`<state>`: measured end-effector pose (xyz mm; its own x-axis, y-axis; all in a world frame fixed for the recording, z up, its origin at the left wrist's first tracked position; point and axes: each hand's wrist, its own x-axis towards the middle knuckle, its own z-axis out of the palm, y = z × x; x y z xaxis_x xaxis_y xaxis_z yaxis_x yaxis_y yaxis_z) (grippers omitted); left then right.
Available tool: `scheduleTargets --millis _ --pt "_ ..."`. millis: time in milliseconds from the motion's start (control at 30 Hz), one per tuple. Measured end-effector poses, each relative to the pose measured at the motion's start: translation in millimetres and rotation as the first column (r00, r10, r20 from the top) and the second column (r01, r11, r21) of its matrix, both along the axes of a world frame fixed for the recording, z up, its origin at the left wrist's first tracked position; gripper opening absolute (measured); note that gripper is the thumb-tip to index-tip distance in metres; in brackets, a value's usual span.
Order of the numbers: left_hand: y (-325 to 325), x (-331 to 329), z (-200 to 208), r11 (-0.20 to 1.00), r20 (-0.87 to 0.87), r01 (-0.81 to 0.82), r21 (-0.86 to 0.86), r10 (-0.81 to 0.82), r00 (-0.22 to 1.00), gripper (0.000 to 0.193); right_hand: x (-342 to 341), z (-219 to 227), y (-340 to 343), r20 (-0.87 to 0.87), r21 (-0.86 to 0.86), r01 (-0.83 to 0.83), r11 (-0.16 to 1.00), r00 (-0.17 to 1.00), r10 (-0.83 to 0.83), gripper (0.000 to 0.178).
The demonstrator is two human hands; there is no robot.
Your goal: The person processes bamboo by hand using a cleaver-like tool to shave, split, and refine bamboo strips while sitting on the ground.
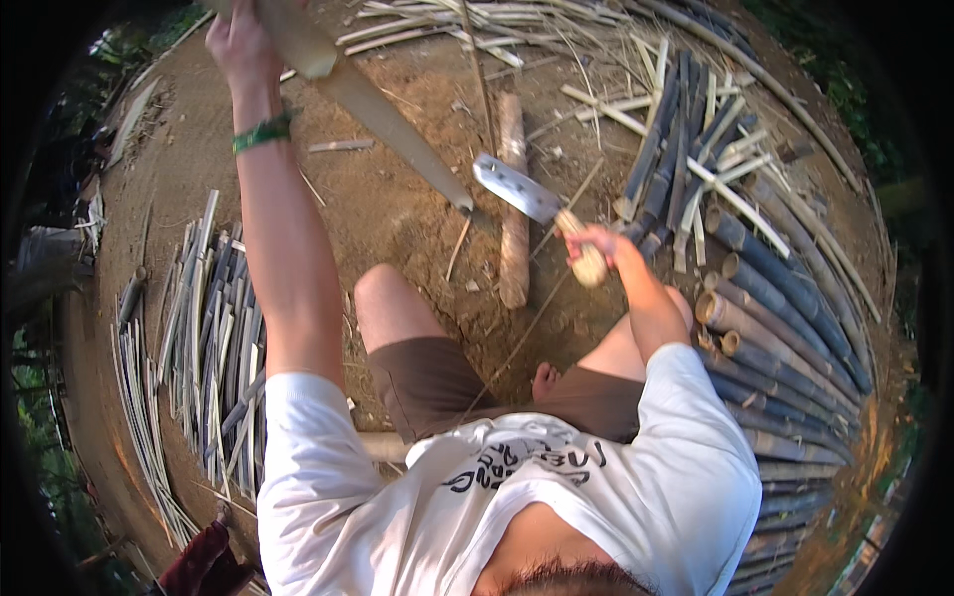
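My right hand point(596, 248) is closed around the pale wooden handle of a broad-bladed chopping knife point(517, 189). Its flat grey blade points away to the left, over a short log point(513, 238) lying on the dirt. With the arm stretched far forward, my left hand point(240, 42) is wrapped round a long split piece of bamboo point(393, 119) at the top edge of the view. The bamboo slants down toward the middle, its far tip close to the knife blade but apart from it. Part of the left hand's fingers is cut off by the picture's edge.
Thick bamboo poles point(785, 338) are stacked at the right. Dark and pale split bamboo point(686, 149) lies in a heap at the back right. Several thin strips point(214, 338) lie at the left. More pale strips point(427, 25) are scattered at the far side.
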<state>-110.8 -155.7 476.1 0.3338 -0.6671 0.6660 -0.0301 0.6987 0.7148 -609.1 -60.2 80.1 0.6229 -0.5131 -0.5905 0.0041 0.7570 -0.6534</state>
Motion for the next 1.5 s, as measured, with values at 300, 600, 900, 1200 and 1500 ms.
scheduleTargets --millis 300,600,900,1200,1500 --pt "30 2 -8 0.969 -0.048 -0.249 -0.012 0.248 0.968 0.043 105 6 27 -0.498 -0.189 0.049 0.981 0.856 -0.139 0.025" --pt "39 -40 9 0.993 -0.012 -0.115 0.029 0.116 0.993 0.041 153 -33 64 -0.394 -0.147 0.263 0.953 0.869 -0.301 0.01" --pt "50 -41 35 0.992 -0.19 -0.078 0.094 0.095 0.977 0.037 176 54 67 -0.305 -0.499 0.325 0.803 0.802 -0.514 0.018" --pt "54 -71 56 0.972 0.01 -0.005 -0.234 0.007 1.0 0.035 166 225 78 0.182 -0.751 0.47 0.464 0.823 -0.538 0.026" --pt "44 -95 -98 0.998 0.303 -0.059 0.012 0.052 0.952 0.027 149 318 140 0.316 -0.889 0.431 0.153 0.822 -0.474 0.041"
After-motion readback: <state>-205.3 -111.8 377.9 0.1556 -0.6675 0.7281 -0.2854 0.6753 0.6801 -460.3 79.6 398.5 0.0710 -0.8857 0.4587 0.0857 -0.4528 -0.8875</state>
